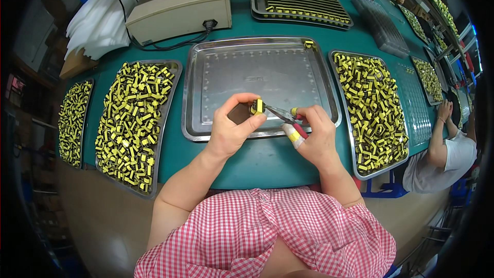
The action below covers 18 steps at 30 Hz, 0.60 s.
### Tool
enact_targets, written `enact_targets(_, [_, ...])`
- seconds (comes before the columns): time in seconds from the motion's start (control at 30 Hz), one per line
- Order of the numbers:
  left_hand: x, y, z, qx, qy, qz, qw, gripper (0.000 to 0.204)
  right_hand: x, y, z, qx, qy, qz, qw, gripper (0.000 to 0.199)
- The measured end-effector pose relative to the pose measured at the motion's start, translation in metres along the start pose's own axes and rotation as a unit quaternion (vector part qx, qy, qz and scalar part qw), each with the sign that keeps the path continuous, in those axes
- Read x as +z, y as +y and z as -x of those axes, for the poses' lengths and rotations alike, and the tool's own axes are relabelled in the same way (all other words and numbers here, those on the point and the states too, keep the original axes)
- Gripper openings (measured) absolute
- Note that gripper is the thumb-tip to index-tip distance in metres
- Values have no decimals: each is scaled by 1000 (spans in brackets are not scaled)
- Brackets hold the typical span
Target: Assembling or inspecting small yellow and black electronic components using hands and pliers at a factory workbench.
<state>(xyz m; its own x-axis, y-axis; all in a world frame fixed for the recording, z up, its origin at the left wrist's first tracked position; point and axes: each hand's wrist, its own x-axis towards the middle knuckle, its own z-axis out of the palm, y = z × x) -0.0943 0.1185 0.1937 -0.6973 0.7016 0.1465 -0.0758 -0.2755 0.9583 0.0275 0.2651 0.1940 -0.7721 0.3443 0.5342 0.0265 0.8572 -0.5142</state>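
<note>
Over the near edge of a wide steel tray (252, 77), both hands meet around one small yellow-and-black component (260, 106). The left hand (231, 131) pinches it between thumb and fingertips; a dark brown shape shows inside that hand's curl, and I cannot tell what it is. The right hand (318, 134), its thumb and a finger wrapped in white and yellow, grips red-handled pliers (282, 115), whose narrow tips appear to touch the component's right side.

Working well here probably means keeping the left pinch firm and close to the tips, holding the pliers in line with whatever they grip, and squeezing gently so nothing bends or slips.

A single similar part (308, 45) sits in the tray's far right corner. Heaped yellow parts fill trays to the left (135, 123), far left (75, 123) and right (371, 113), all on a green bench (257, 172). Farther back stand a tray of neatly rowed parts (303, 2), a beige machine (180, 13) with a black cord, white foam sheets (100, 23) and stacked clear plastic trays (381, 25). At the right, a co-worker in a white shirt (442, 159) sits beside the bench, above a pale floor (427, 216).
</note>
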Motion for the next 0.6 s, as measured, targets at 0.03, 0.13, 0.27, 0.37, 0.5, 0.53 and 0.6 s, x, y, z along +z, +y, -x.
enact_targets(0.03, [0,1,0,4,1,-23,1000,34,0,0,0,2,0,0,1000,31])
enact_targets(0.13, [1,1,0,17,-2,-40,999,33,-2,1,0,1,5,-5,1000,32])
enact_targets(0.27, [-1,-2,-2,42,-15,-85,995,32,-4,2,0,0,19,6,1000,31])
enact_targets(0.37, [0,0,-2,43,-19,-60,997,30,-6,2,-1,-2,28,7,1000,31])
enact_targets(0.5, [-1,-3,-4,65,-31,-73,995,30,-8,3,-2,9,23,-4,1000,32])
enact_targets(0.53, [-1,-4,-4,70,-34,-61,995,30,-8,3,-2,11,22,-12,1000,32])
enact_targets(0.6, [-2,-4,-4,76,-37,-49,995,30,-9,3,-1,17,18,-17,1000,32])
